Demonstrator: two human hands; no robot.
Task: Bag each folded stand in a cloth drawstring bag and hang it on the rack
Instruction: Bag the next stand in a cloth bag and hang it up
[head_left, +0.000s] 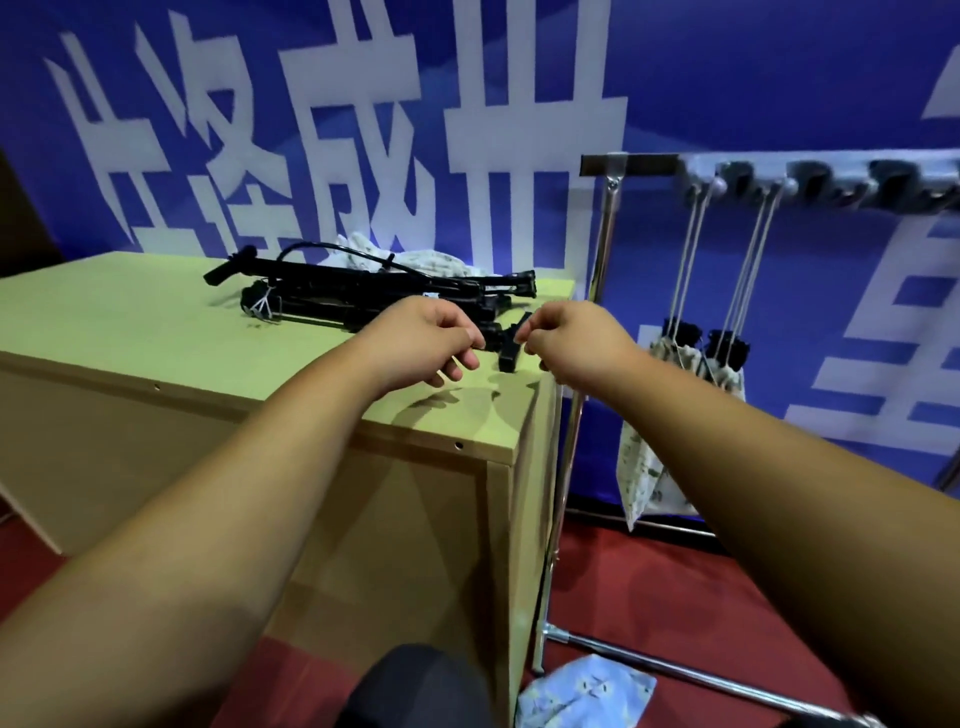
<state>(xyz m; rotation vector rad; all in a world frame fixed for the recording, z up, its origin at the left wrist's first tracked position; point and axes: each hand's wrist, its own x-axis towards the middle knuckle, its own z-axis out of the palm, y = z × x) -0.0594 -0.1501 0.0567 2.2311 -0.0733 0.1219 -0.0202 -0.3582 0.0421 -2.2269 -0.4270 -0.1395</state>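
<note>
Several folded black stands (363, 299) lie in a pile on the green-topped cabinet (156, 332). Crumpled white patterned cloth bags (415, 260) sit behind them. My left hand (431, 343) hovers at the near end of the pile, its fingers loosely curled and holding nothing. My right hand (571, 338) is opposite it, fingers curled, fingertips against the stand's black end piece (510, 348); whether it grips is unclear. To the right, two bagged stands (680, 364) hang by cords from the hooks of the rack (779, 176).
The rack's chrome upright (602, 249) stands close to the cabinet's right edge, and its base bar (675, 660) runs across the red floor. A light blue cloth (587, 691) lies on the floor by the cabinet corner. A blue banner fills the background.
</note>
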